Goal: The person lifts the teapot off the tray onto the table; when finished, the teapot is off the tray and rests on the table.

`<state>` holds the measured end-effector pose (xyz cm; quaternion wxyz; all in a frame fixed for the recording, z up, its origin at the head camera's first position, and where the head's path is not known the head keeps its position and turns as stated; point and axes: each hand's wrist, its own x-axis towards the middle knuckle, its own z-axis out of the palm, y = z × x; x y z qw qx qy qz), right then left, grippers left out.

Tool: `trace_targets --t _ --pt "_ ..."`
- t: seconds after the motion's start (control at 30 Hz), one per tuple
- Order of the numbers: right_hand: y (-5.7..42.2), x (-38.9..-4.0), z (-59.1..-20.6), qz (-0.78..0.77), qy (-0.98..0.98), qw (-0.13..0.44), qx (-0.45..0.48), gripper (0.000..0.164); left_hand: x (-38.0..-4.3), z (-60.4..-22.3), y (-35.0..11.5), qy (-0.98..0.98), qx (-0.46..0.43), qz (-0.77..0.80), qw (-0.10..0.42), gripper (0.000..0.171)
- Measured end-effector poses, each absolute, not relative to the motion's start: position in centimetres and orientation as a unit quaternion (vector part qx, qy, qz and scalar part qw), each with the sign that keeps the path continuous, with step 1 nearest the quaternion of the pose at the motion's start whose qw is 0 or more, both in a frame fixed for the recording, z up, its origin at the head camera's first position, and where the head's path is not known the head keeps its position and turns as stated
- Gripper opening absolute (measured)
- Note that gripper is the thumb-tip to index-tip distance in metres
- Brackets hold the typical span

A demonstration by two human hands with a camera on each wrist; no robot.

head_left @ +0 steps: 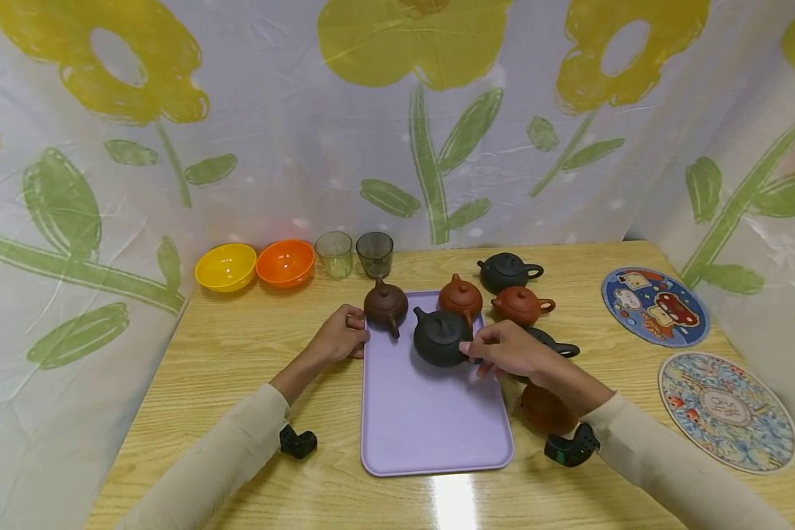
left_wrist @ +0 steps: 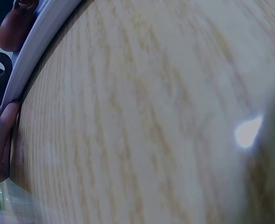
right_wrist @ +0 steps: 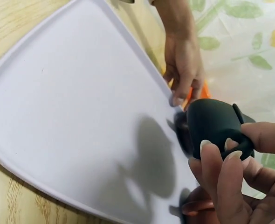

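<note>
My right hand (head_left: pixel 513 352) pinches the handle of a black teapot (head_left: pixel 441 340). The right wrist view shows this teapot (right_wrist: pixel 214 126) lifted above the lilac tray (right_wrist: pixel 81 93), its shadow on the tray below. At the tray's (head_left: pixel 430 434) left edge, my left hand (head_left: pixel 341 333) grips the rim between thumb and fingers. Near that hand, a dark brown teapot (head_left: pixel 386 303) stands in the tray's far left corner. A reddish-brown teapot (head_left: pixel 460 296) occupies the far right corner, partly behind the black one.
Right of the tray stand a black teapot (head_left: pixel 505 271), a reddish teapot (head_left: pixel 520 305) and others partly hidden by my arm. Two round mats (head_left: pixel 656 306) lie farther right. Along the back left are a yellow bowl (head_left: pixel 226 268), an orange bowl (head_left: pixel 285 263) and two glasses (head_left: pixel 375 255).
</note>
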<state>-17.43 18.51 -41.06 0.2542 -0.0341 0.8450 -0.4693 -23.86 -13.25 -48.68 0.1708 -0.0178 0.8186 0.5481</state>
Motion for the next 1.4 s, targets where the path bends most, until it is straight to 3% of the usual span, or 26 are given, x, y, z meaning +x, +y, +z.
trace_targets --t 0.93,1.4 --pt "22.6 -15.6 -37.2 -0.497 0.833 0.234 -0.06 0.026 -23.8 -48.7 -13.4 0.815 -0.013 0.554 0.172 0.042" --pt "25.3 -16.2 -35.8 -0.488 0.843 0.216 -0.062 0.036 -23.8 -48.6 -13.3 0.817 -0.017 0.55 0.172 0.043"
